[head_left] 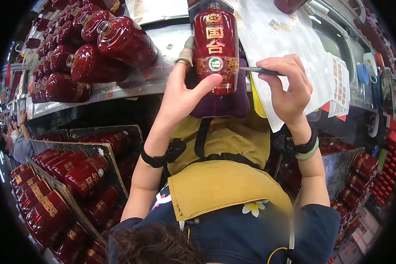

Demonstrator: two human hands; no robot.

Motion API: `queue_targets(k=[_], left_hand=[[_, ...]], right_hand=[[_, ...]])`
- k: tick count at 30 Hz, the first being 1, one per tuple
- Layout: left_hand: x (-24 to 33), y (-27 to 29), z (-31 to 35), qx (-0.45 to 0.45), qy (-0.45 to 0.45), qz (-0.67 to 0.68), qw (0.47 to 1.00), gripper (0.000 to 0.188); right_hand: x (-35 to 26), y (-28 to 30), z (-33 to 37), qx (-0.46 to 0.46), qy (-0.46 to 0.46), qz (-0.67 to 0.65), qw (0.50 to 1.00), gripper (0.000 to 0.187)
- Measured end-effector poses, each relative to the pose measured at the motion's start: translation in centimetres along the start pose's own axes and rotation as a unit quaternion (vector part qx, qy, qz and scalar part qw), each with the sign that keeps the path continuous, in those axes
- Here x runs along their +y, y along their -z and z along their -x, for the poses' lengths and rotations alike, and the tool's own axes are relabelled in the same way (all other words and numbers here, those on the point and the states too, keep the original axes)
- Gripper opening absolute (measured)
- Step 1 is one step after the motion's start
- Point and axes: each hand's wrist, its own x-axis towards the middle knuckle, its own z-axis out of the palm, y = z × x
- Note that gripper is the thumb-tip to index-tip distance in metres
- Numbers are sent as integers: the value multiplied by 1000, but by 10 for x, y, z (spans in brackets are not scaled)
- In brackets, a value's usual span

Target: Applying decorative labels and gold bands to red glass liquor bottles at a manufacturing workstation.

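Red glass bottle (215,49) lies on its back on a purple cushion (226,105) at the bench (165,66) edge, neck pointing away from the person, decorated face up; left hand (180,99) grip is closed loosely around it, thumb across the lower face just under the gold band (203,66), fingers along the left side, with a finger cover (185,54) on one; right hand (292,90) grip is pinched on a slim dark-handled tool (268,71), metal tip at the right end of the band; can't tell if tweezers or blade, nor whether the tip touches.

Step looks like fine trimming or setting of the band's edge; to do it well, the tip should come in low and nearly flat to the glass, with light, short strokes; the bottle is round and probably rolls easily, so the left thumb should press down into the cushion, clear of the tool's path; digging the point in could scratch the surface or lift the gold; resting the right hand's side on the white sheets (273,48) would likely steady it; other bottles (125,42) stay well left, away from the elbow.
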Motion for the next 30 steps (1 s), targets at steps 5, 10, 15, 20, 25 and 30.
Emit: queue_targets(k=[5, 10, 15, 20, 25, 30], left_hand=[[11, -1, -4, -30, 6, -27, 999, 97], [7, 16, -1, -86, -26, -67, 994, 97], [12, 20, 2, -78, 32, 39, 996, 79], [8, 19, -1, -64, 34, 85, 994, 64], [8, 11, -5, -52, 25, 86, 995, 64], [6, 0, 1, -25, -9, -49, 998, 67]], right_hand=[[0, -2, 4, -11, -18, 1, 1000, 26], [-3, -8, -2, -24, -11, 17, 1000, 23], [-10, -12, 3, -92, 97, 70, 988, 21], [-29, -6, 9, -201, 146, 19, 968, 27], [-29, -11, 14, -138, 149, 76, 976, 27], [-35, -12, 18, -99, -167, -87, 977, 26]])
